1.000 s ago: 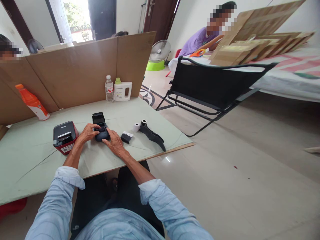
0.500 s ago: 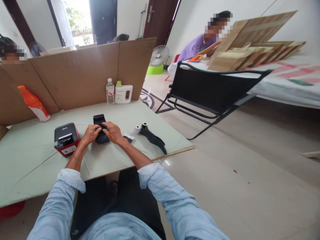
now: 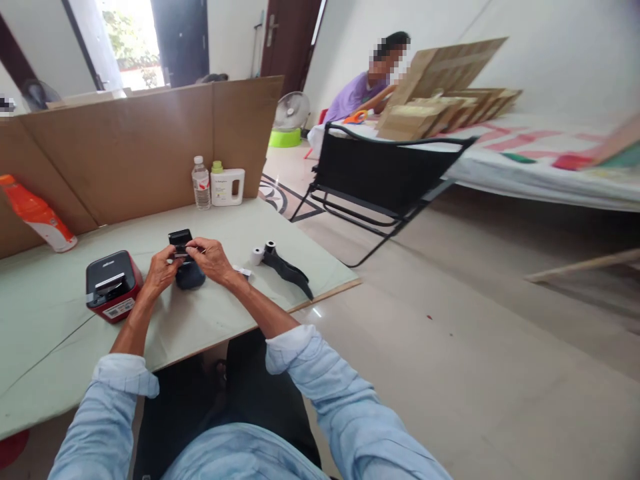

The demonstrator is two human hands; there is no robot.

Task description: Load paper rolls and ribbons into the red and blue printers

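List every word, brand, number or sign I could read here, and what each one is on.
No text reads clearly.
Red-and-black machine: logo on top and label with a code on the front, all too small to read.
Clear bottle: red marking, blurred.
White jug: printing too small to read.
Orange bottle: nothing legible.
Small dark device: nothing legible.

Black chair (image 3: 377, 170) on pale floor (image 3: 410, 373); white wall (image 3: 565, 73) beyond; daylight through doorway (image 3: 129, 40).

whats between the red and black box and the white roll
In the head view, left to right: left hand, dark device, right hand, then a small pale item, partly hidden.
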